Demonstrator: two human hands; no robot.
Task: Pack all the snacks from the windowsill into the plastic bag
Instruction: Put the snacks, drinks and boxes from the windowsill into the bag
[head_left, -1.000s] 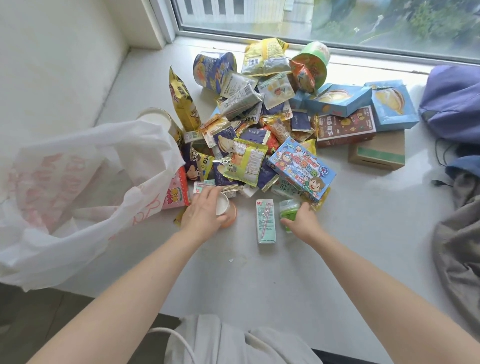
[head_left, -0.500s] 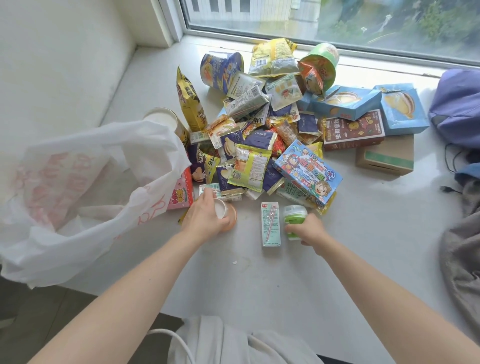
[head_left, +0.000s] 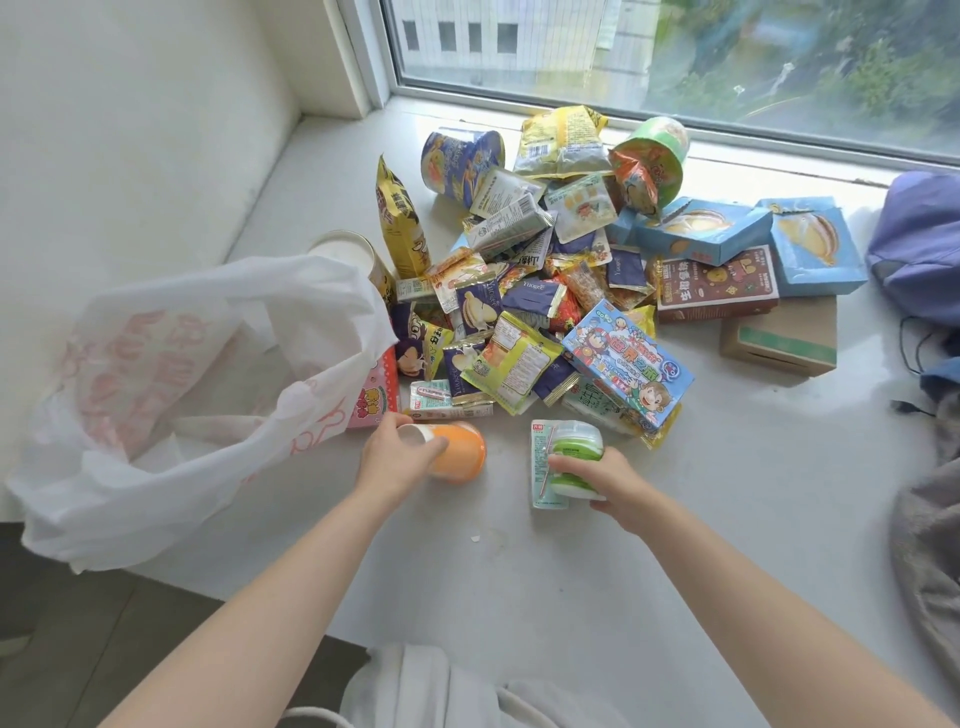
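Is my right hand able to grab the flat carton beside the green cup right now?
Probably not yet: the right hand grips the green cup, so its fingers are full. The carton lies flat on the sill right beside it, so it should be easy once the hand is emptied.

- Bare forearms, left hand (head_left: 395, 462), right hand (head_left: 605, 483), over the windowsill (head_left: 519, 577).
- Pale grey-white folded garment (head_left: 415, 686) below the windowsill's near edge.
- Thin white cord (head_left: 317, 714) looping from it.
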